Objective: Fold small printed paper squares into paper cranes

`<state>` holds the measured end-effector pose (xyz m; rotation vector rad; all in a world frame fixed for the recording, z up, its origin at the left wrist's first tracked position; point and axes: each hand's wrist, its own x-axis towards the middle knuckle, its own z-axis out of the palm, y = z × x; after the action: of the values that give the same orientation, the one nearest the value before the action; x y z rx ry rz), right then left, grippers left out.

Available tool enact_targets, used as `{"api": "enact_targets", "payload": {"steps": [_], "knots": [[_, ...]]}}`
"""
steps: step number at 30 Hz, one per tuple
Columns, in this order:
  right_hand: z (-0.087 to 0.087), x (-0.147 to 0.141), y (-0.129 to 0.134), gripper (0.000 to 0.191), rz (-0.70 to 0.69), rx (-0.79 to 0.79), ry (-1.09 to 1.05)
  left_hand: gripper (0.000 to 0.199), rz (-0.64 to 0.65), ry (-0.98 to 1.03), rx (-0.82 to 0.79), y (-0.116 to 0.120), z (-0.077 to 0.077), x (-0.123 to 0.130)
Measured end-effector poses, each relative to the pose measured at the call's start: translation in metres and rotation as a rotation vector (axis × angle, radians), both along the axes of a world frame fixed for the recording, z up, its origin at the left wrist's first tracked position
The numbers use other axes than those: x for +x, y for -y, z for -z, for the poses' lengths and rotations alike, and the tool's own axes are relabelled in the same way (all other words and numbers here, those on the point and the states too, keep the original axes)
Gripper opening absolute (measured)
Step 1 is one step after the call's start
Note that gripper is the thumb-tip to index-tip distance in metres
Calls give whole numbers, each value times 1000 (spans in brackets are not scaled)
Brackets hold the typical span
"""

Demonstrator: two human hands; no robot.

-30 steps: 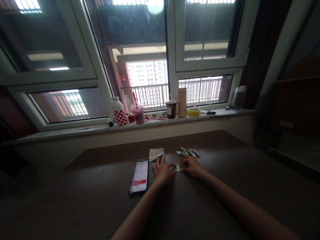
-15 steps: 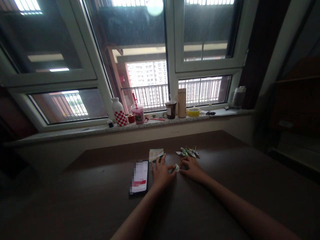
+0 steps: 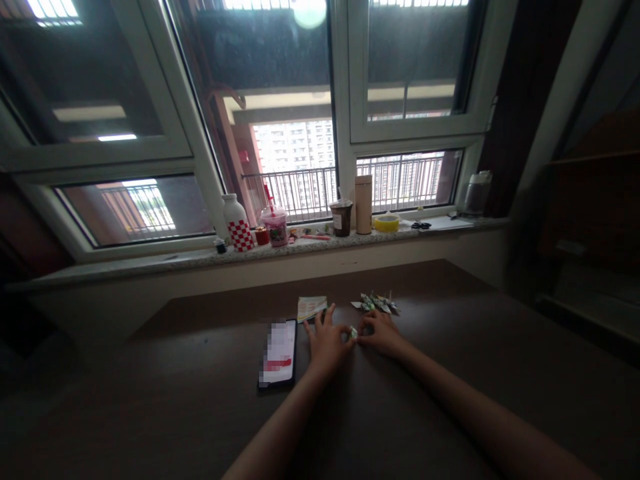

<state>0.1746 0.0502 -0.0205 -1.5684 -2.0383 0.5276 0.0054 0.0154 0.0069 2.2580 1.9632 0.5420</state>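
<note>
Between my two hands, just above or on the dark table, is a small folded piece of paper (image 3: 353, 333), white and green. My left hand (image 3: 326, 340) pinches its left side between thumb and index finger, the other fingers spread out. With fingertips closed, my right hand (image 3: 381, 333) grips the right side. Right behind my right hand lies a pile of small folded paper pieces (image 3: 377, 303), pointed and green-white. A stack of printed paper sheets (image 3: 311, 308) lies beyond my left fingertips. Left of that hand rests a phone (image 3: 278, 353) with its screen lit.
The brown table (image 3: 200, 413) ends at a wall below a stone windowsill (image 3: 313, 247). Along the sill stand a checkered bottle (image 3: 239, 223), a pink cup (image 3: 275, 227), a brown drink cup (image 3: 342, 218), a tan flask (image 3: 363, 205), yellow tape (image 3: 387, 223) and scissors (image 3: 421, 226).
Both hands stay around the small paper, with only slight finger shifts. My left thumb and index finger have curled a little more. The other things have not moved.
</note>
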Motion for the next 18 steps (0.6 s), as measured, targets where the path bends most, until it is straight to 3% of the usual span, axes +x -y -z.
{"api": "enact_targets", "payload": {"steps": [18], "knots": [[2,4,-9,26,16,-88,-72,24,50,37,-204,-2,-9,-12]]}}
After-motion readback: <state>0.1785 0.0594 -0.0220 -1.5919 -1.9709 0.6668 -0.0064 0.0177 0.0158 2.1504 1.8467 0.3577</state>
